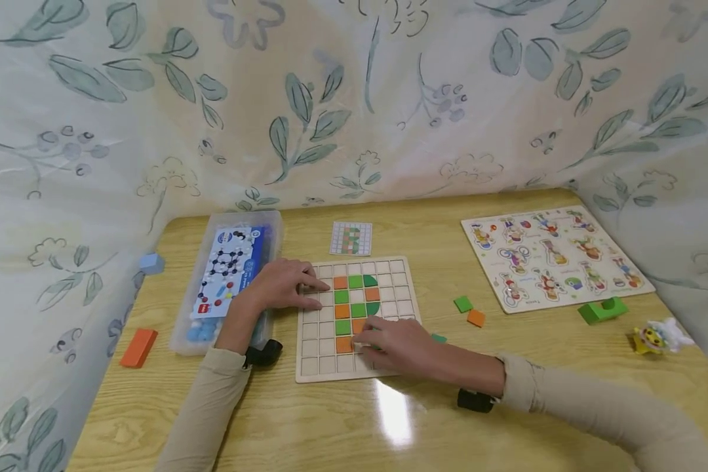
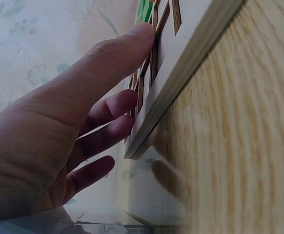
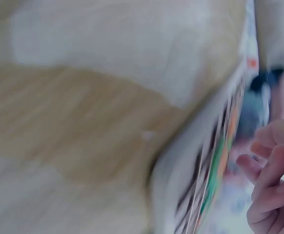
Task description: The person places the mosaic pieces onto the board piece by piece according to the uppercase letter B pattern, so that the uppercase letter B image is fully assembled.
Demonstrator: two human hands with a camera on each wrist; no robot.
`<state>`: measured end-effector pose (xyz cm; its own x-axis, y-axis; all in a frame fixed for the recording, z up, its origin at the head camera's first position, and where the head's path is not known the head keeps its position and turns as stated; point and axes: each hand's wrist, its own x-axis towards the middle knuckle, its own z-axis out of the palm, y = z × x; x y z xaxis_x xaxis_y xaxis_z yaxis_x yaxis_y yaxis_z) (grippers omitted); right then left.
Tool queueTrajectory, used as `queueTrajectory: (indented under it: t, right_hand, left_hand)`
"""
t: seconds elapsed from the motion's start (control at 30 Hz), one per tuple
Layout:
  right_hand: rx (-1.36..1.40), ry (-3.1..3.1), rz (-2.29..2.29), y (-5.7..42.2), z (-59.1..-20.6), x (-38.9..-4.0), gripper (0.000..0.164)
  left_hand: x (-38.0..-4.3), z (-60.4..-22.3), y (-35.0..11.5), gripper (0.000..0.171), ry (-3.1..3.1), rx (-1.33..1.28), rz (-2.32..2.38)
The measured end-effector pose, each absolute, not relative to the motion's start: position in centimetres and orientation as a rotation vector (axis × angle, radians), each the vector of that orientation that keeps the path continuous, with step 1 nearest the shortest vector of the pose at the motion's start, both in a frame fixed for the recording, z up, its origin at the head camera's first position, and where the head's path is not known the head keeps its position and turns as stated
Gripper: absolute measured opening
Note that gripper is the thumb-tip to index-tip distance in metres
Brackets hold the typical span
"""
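Observation:
A square wooden grid board (image 1: 314, 370) lies on the table, with orange tiles (image 1: 344, 345), green tiles (image 1: 343, 327) and dark green rounded tiles (image 1: 370, 280) set in its middle columns. My left hand (image 1: 284, 284) rests at the board's left side, fingers loosely spread; in the left wrist view the thumb (image 2: 143, 33) lies over the rim. Over the lower middle of the board is my right hand (image 1: 394, 342), fingertips bent down beside the lowest orange tile. In the right wrist view its fingers (image 3: 273, 168) are curled close together; I cannot tell whether they hold a tile.
A patterned card (image 1: 351, 238) lies behind the board. To the left are a clear plastic box (image 1: 271, 229), an orange block (image 1: 138, 347) and a blue block (image 1: 151, 263). Loose tiles (image 1: 463, 303), a picture puzzle (image 1: 531, 259), a green block (image 1: 602, 311) and a small toy (image 1: 649, 339) lie right.

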<state>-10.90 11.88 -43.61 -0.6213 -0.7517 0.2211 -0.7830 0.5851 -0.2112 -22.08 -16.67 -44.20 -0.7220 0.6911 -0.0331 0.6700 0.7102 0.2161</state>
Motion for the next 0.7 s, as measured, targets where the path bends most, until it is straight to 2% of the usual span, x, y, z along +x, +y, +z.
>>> queueTrajectory:
  t: [0.17,0.37,0.7]
  right_hand:
    - [1.03,-2.869,0.641,17.3,-43.3,-12.4,0.024]
    - [0.756,-2.848,0.962,23.5,-44.8,-13.6,0.028]
    - [0.677,-2.818,1.028,26.2,-45.5,-14.0,0.032]
  left_hand:
    - [-22.0,-44.2,-16.6,0.04,2.797,1.093,0.276]
    - [-21.8,-43.9,-16.6,0.041,2.788,1.083,0.279]
    - [-21.9,-43.9,-16.4,0.041,2.789,1.081,0.279]
